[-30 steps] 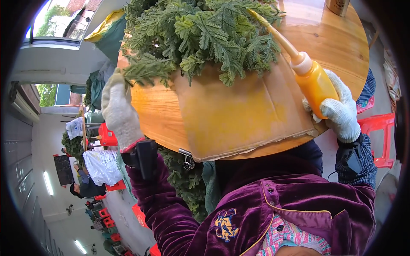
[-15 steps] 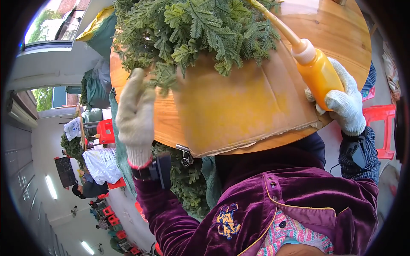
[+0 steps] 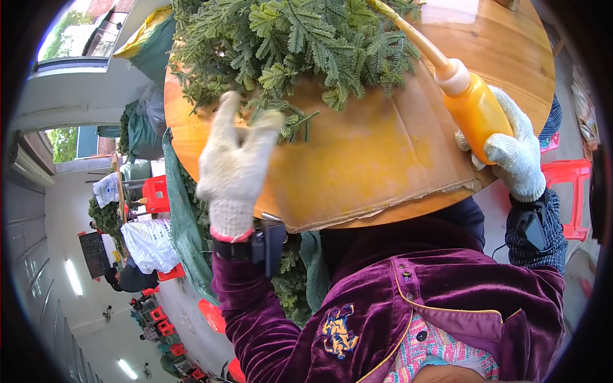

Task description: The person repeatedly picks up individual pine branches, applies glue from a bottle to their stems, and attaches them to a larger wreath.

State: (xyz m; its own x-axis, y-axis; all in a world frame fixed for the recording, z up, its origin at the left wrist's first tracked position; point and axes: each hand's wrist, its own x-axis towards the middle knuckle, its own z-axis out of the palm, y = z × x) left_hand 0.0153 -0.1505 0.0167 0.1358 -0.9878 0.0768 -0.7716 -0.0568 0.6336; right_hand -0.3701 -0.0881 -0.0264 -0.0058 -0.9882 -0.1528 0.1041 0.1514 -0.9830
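Observation:
My right hand (image 3: 513, 143), in a white knit glove, is wrapped round a yellow squeeze bottle (image 3: 480, 121). Its long pale nozzle points up and left, the tip close to the greenery. Gloved as well, my left hand (image 3: 233, 159) is raised over the table's near left edge, its thumb and fingers spread and slightly blurred. A small green sprig (image 3: 295, 121) sticks out just right of its fingertips; contact cannot be made out. A big heap of artificial fir branches (image 3: 290, 48) covers the far side of a cardboard sheet (image 3: 345, 166) with yellow stains.
The round wooden table (image 3: 504, 35) carries the cardboard. A metal clip (image 3: 271, 218) is at its near edge. Green cloth (image 3: 185, 223) hangs at the left, more greenery (image 3: 290, 287) lies below. A red stool (image 3: 568, 191) stands right; people sit far left.
My left hand has moved right and its fingers have spread apart. The small sprig beside it now points more to the right. My right hand and the bottle have hardly moved.

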